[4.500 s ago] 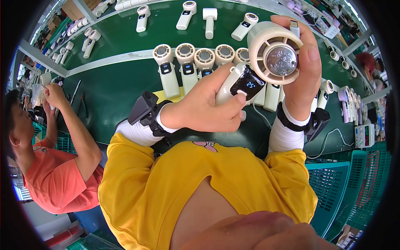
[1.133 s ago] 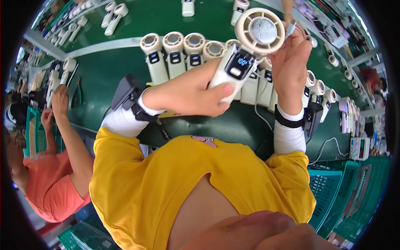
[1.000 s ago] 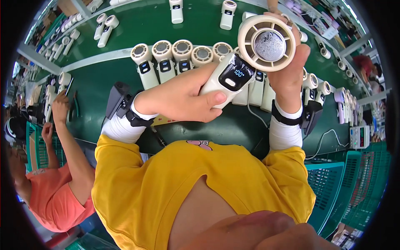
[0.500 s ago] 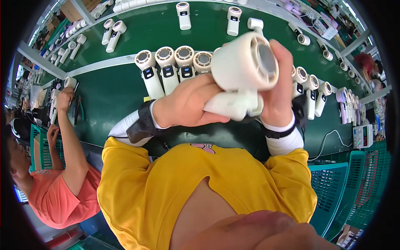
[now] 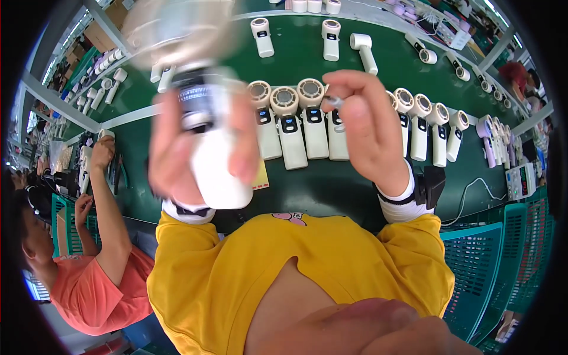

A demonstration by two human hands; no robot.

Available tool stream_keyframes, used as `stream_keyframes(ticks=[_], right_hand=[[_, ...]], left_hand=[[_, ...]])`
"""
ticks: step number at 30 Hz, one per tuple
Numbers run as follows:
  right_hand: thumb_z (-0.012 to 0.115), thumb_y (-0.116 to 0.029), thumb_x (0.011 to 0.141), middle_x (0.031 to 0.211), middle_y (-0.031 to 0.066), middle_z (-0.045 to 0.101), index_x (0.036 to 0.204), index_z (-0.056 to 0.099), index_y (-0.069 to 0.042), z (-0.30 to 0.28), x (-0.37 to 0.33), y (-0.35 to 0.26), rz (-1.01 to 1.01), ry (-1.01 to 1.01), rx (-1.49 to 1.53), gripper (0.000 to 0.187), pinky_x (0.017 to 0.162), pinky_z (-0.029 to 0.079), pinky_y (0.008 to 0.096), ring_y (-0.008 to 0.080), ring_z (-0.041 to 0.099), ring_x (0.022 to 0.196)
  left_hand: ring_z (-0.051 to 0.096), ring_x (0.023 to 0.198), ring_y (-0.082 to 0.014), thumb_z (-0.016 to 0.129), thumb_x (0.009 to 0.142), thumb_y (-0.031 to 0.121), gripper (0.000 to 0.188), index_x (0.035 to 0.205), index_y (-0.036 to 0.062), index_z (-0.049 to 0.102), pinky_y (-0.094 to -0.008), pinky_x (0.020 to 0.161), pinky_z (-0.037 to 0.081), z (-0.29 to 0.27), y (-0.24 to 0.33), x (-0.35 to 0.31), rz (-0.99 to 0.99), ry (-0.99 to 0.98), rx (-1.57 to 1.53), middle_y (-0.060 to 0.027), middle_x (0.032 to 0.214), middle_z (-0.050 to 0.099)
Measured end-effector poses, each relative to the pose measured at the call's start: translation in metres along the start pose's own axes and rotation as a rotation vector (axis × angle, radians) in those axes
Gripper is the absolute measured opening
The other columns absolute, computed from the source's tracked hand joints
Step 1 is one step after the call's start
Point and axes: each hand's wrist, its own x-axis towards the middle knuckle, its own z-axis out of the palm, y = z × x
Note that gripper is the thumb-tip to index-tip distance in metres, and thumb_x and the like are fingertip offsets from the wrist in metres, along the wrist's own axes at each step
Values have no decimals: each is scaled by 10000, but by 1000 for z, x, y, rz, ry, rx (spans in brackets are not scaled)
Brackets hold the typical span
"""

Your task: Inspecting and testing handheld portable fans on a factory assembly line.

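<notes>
A cream handheld fan (image 5: 222, 163) is raised close to the camera, its round head above and its dark display partly visible. My left hand (image 5: 171, 157) is closed around its body, thumb on one side and fingers on the other; motion blurs both. My right hand (image 5: 376, 133) is lifted over the row of fans, thumb and forefinger bent together. A small shiny piece (image 5: 335, 101) shows at its fingertips, too small to name. Behind and beside it, several upright-facing cream fans (image 5: 285, 97) lie side by side on the green table (image 5: 307, 192), some hidden by the hand.
Other fans (image 5: 331, 38) lie farther back past a pale rail. At right are lilac fans (image 5: 486, 133), a small meter box (image 5: 520, 182) with a white cable, and teal baskets (image 5: 473, 266). A co-worker in a coral shirt (image 5: 100, 290) works at left. A yellow note (image 5: 261, 176) lies nearby.
The fan has gone from both hands into my left hand alone, moving left and turning its display into view. My right hand has let go of it and stays over the row.
</notes>
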Motion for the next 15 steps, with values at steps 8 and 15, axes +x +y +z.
stream_keyframes(ticks=[8,15], right_hand=[[493,-74,823,741,92,481,948,523,7,4,5,-10,-203,-193,-288,151,549,357,258,174,446,617],[501,-93,830,702,78,477,944,527,0,11,-2,-9,-170,-113,-247,150,511,353,250,167,432,568]], left_hand=[[521,685,-203,627,746,358,467,999,46,389,-315,593,423,29,18,-44,834,177,588,-116,793,538],[439,680,-173,544,749,239,389,1019,4,392,-320,722,391,46,30,-49,748,70,421,-69,971,449]])
